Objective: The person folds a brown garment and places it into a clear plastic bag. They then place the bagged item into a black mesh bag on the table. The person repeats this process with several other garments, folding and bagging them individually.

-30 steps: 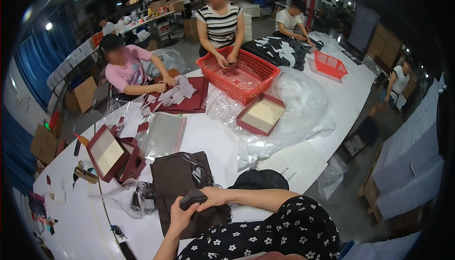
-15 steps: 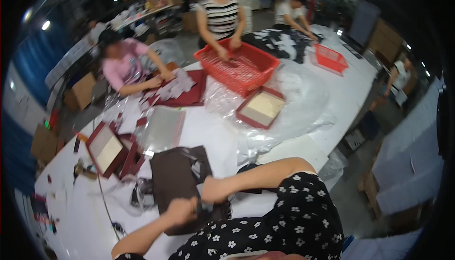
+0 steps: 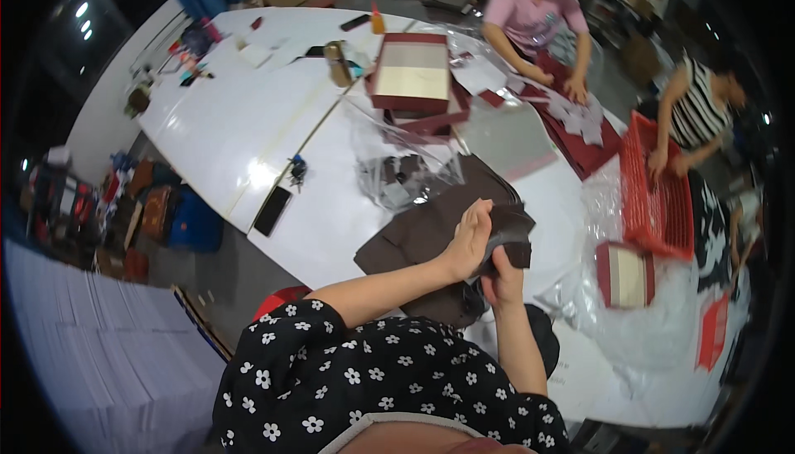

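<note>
Brown piece: centre of the frame, a little right; the brown piece (image 3: 518, 255) is held up off the table (image 3: 199, 139), above the right end of the brown sheets (image 3: 414, 224) – presumably raised so both hands can reach its faces.
Right hand: the right hand (image 3: 502, 282) grips the piece from below, thumb up along its near face; fingers behind mostly hidden. Likely the steadying hold.
Left hand: the left hand (image 3: 469, 243) has fingers nearly straight and together, wrapped round nothing, just beside or against the piece's left side; contact unclear. Perhaps kept flat to press or guide.
Brown sheets: lie before the body, within easy reach of both hands.
Clear bag: crumpled bag (image 3: 397, 179) just beyond the sheets, beside the maroon box (image 3: 411, 105).
Phone: phone (image 3: 272, 211) near the table edge, left of centre – seemingly set aside from the sheets.
Red basket: basket (image 3: 633, 193) at right, co-worker's hands over it.
</note>
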Tool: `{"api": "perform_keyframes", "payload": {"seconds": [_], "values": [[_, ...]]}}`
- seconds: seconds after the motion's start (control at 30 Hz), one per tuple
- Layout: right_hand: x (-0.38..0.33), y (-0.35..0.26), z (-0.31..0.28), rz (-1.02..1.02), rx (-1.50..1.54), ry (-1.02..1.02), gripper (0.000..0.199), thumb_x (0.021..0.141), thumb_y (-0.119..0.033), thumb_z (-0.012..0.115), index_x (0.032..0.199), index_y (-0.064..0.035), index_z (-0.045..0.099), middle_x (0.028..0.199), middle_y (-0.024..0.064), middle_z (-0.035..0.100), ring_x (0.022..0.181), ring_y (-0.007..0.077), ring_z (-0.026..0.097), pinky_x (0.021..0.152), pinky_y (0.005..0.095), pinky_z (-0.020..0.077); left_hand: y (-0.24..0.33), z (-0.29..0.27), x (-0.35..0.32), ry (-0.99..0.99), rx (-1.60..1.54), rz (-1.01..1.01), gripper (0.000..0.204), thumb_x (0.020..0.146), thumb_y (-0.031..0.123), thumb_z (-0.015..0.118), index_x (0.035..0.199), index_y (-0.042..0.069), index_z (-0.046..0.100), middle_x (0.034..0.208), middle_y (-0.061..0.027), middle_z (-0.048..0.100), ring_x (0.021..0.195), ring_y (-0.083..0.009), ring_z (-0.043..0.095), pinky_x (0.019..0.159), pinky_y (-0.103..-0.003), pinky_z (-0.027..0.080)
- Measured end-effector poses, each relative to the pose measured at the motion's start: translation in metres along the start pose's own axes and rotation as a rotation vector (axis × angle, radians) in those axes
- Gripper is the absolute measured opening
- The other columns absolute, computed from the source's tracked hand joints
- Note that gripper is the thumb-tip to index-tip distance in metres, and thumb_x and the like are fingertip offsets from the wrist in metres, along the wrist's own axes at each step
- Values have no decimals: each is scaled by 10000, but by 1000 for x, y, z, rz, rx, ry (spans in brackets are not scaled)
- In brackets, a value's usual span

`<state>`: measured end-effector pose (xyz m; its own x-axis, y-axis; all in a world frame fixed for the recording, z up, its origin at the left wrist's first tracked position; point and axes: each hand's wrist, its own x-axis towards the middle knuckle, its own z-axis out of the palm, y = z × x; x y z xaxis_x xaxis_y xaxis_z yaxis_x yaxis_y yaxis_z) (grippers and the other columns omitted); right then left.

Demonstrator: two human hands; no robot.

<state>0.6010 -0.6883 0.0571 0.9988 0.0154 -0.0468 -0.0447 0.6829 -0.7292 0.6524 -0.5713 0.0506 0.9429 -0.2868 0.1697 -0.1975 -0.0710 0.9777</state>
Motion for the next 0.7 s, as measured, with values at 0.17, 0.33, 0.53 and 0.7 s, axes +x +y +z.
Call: {"api": "perform_keyframes", "payload": {"seconds": [0.17,0.33,0.53,0.7], "values": [[5,-13,42,73,-22,-10,504,834,31,688,1303,-43,519,1217,64,595,1133,210,579,996,353,468,72,-71,-30,194,595,365,421,956,346,520,1205,6,522,1242,-239,497,1189,-420,460,986,-448,371],[45,-44,84,32,-124,-233,358,868,-77,645,1203,2,550,1073,118,645,972,264,661,849,483,576,91,-149,-18,352,1102,111,247,882,244,642,1078,97,666,828,-116,629,694,-310,608,633,-402,463],[127,-14,158,331,-786,-474,425,782,-189,795,1132,-23,622,1005,42,674,865,133,630,770,280,506,16,-186,-17,324,1005,-105,232,970,227,547,913,43,677,694,-150,652,562,-273,645,520,-394,462],[179,31,117,399,-888,-380,677,832,-357,769,1313,-14,438,1114,99,629,927,165,635,594,317,584,23,-159,-18,422,399,-104,274,1023,152,459,934,-37,637,736,-95,673,602,-142,664,547,-268,478]]}}
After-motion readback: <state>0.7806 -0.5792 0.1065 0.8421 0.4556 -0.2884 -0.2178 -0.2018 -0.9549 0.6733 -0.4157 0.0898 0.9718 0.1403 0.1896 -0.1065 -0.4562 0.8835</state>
